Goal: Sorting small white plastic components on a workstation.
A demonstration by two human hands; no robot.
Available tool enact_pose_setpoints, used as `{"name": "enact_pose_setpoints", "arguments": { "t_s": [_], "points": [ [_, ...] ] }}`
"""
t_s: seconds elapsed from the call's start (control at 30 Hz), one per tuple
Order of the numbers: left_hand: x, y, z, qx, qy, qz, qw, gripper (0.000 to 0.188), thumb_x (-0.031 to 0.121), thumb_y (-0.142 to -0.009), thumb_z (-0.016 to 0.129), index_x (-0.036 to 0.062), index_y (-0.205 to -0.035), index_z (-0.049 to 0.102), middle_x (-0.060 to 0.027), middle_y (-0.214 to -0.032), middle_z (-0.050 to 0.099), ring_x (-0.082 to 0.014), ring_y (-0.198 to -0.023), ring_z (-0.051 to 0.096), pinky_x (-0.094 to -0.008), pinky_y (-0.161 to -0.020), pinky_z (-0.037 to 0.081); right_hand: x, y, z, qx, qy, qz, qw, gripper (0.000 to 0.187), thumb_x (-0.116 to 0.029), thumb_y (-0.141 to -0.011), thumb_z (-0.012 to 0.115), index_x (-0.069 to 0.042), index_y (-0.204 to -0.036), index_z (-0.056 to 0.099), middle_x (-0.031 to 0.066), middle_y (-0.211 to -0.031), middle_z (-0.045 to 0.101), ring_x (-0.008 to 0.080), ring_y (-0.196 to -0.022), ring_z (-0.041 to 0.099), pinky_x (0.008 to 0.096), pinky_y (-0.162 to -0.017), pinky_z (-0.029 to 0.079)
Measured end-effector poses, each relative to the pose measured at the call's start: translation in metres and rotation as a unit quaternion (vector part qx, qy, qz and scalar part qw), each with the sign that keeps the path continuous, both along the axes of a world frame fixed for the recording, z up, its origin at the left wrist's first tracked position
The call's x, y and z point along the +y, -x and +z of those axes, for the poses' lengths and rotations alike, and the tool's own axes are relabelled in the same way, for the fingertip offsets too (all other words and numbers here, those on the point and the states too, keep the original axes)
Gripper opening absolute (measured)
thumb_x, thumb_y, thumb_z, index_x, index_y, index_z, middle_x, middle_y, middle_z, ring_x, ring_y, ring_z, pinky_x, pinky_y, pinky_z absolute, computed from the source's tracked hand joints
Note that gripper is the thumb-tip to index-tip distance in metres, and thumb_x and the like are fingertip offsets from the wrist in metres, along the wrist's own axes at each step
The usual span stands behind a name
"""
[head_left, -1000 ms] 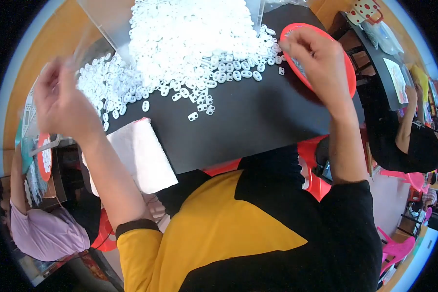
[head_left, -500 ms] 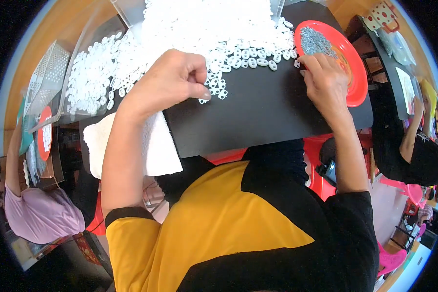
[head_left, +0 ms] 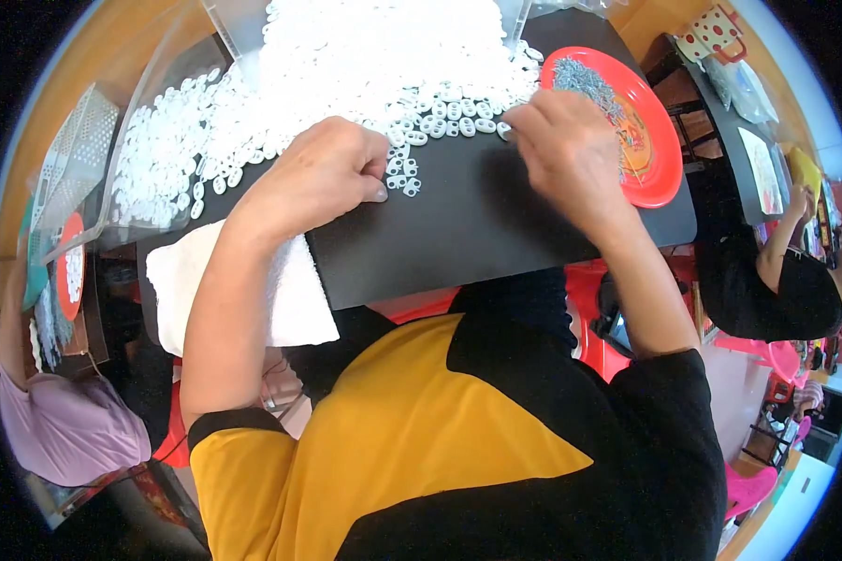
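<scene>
Small white oval plastic pieces with two holes (head_left: 454,111) lie in a large heap across the far part of the dark table. My left hand (head_left: 323,178) is closed in a pinch just left of a small cluster of white pieces (head_left: 404,173); what its fingertips hold, if anything, is hidden. The right hand (head_left: 571,150) hovers at the heap's right front edge, slightly blurred. Its thumb and fingers come together beside a white piece at the fingertips, and I cannot tell whether they grip anything. Behind it, a red plate (head_left: 660,140) holds many thin grey metal pins (head_left: 585,82).
A clear plastic bin (head_left: 225,33) lies behind and around the heap. A white towel (head_left: 299,290) hangs over the table's front left edge. The dark tabletop (head_left: 440,234) extends toward me. People sit at other tables on the left and right.
My right hand has moved left from the red plate to the heap's front edge. The left hand stays by the small cluster. The whole view has shifted slightly.
</scene>
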State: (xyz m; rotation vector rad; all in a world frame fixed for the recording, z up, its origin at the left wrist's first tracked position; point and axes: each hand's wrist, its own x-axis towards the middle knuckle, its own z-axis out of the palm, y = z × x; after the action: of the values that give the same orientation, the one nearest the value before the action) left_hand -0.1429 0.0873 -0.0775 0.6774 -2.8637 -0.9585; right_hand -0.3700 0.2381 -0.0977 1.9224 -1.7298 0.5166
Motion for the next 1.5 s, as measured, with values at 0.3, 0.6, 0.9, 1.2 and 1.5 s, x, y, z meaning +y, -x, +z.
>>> {"name": "enact_pose_setpoints", "arguments": {
  "t_s": [0.3,0.6,0.9,1.2,1.5],
  "points": [
    [0.001,-0.003,-0.002,0.01,-0.059,-0.011,0.998,0.016,0.009,-0.067,0.071,-0.0024,-0.072,0.06,-0.0166,-0.067,0.058,-0.0307,-0.068,0.058,-0.0393,-0.064,0.046,-0.033,-0.026,-0.003,0.034,-0.034,0.036,0.998,0.01,-0.01,-0.074,0.067,-0.011,-0.083,0.063,0.0045,-0.079,0.054,0.025,-0.08,0.056,0.038,-0.069,0.044],
    [0.004,0.0,-0.004,0.035,-0.043,-0.027,0.998,0.014,0.002,-0.062,0.068,-0.0027,-0.07,0.057,-0.0165,-0.067,0.057,-0.0301,-0.069,0.058,-0.0385,-0.063,0.045,-0.013,-0.028,0.003,-0.031,-0.045,0.051,0.997,0.018,-0.008,-0.07,0.072,-0.009,-0.086,0.064,0.0074,-0.08,0.056,0.0285,-0.08,0.057,0.0402,-0.069,0.045],
    [0.008,0.003,-0.005,0.046,-0.069,-0.028,0.996,0.016,-0.002,-0.062,0.064,-0.0028,-0.066,0.048,-0.0153,-0.064,0.052,-0.0281,-0.062,0.05,-0.0369,-0.058,0.04,0.052,0.059,0.012,-0.073,-0.012,-0.137,0.988,0.013,-0.008,-0.075,0.07,-0.009,-0.088,0.067,0.0081,-0.086,0.064,0.0283,-0.082,0.062,0.0384,-0.073,0.05],
    [0.007,0.007,-0.012,0.116,-0.175,0.075,0.975,0.013,-0.006,-0.07,0.066,-0.0002,-0.08,0.06,0.0026,-0.064,0.048,-0.0069,-0.064,0.045,-0.0255,-0.059,0.038,0.027,0.079,0.01,-0.064,-0.041,-0.075,0.994,0.016,-0.012,-0.077,0.069,-0.01,-0.093,0.068,0.0076,-0.085,0.063,0.0289,-0.082,0.061,0.0379,-0.075,0.048],
    [0.005,0.006,-0.002,0.155,-0.233,0.106,0.954,0.011,-0.005,-0.074,0.067,0.0026,-0.079,0.061,0.0034,-0.072,0.057,-0.0062,-0.068,0.05,-0.0228,-0.064,0.042,0.013,0.102,0.004,-0.129,-0.084,-0.093,0.984,0.013,-0.007,-0.078,0.067,-0.006,-0.091,0.064,0.009,-0.089,0.065,0.029,-0.081,0.063,0.0379,-0.071,0.049]
  ]
}}
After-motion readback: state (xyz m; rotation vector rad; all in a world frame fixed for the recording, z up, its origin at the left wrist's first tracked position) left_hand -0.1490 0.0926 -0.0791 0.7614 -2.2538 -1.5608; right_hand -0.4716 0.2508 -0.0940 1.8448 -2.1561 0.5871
